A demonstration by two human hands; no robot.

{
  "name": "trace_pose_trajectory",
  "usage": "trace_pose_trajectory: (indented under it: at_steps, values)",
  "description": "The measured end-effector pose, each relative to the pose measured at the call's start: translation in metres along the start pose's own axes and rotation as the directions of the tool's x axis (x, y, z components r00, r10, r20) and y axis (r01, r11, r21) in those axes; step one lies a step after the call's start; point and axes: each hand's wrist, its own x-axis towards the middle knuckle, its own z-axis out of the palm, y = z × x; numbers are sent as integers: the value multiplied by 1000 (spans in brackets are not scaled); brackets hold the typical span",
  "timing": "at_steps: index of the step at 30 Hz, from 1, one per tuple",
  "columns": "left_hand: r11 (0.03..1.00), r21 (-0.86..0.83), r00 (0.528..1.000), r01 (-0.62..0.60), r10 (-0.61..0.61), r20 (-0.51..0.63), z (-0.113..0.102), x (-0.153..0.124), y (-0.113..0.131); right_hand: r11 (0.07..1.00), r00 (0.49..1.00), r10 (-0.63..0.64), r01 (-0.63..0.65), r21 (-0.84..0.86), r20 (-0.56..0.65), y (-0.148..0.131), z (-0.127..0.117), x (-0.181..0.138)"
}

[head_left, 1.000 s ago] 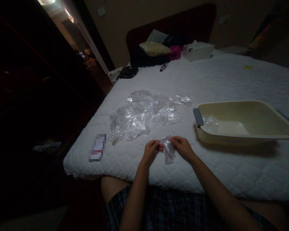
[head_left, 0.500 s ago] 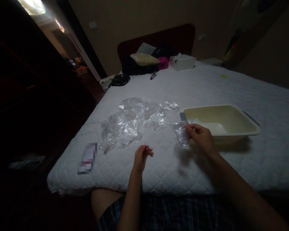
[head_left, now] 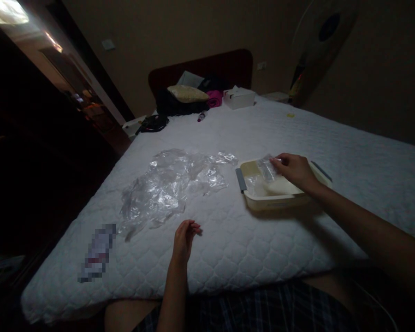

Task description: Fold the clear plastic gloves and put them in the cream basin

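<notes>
On a white quilted bed (head_left: 280, 246) there lie, at the left, pieces of crumpled clear plastic (head_left: 162, 193); a cream basin (head_left: 268, 203) stands to the right of them. Near left is a flat object (head_left: 98, 253), too blurred to be named surely. Far away rest a dark heap (head_left: 180, 108), a white box (head_left: 240, 99) and, further right, a yellow item (head_left: 290, 115).

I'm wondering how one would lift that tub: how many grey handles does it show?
2: one grey handle at the left end of the tub, another at its right end. The right hand hides part of the tub, so more might be hidden.
</notes>
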Motion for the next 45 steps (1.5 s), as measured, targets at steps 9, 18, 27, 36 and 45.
trace_pose_trajectory:
  at_steps: [9,18,27,36,45]
  values:
    - [1000,-8,1000,16,-16,-20,0,0,0,979,926,175,-201,45,334,3,44,14]
    - [999,-27,1000,24,-24,-15,-2,2,-2,951,814,298,-210,-227,498,-2,64,17]
    - [999,-31,999,21,-22,-25,0,0,0,894,908,144,51,-445,393,17,75,18]
    - [1000,-12,999,27,-27,-36,-2,2,-2,970,878,224,-160,-183,424,12,72,15]
    - [999,-27,999,31,-32,-22,-2,1,-2,958,798,286,-246,-146,531,15,75,17]
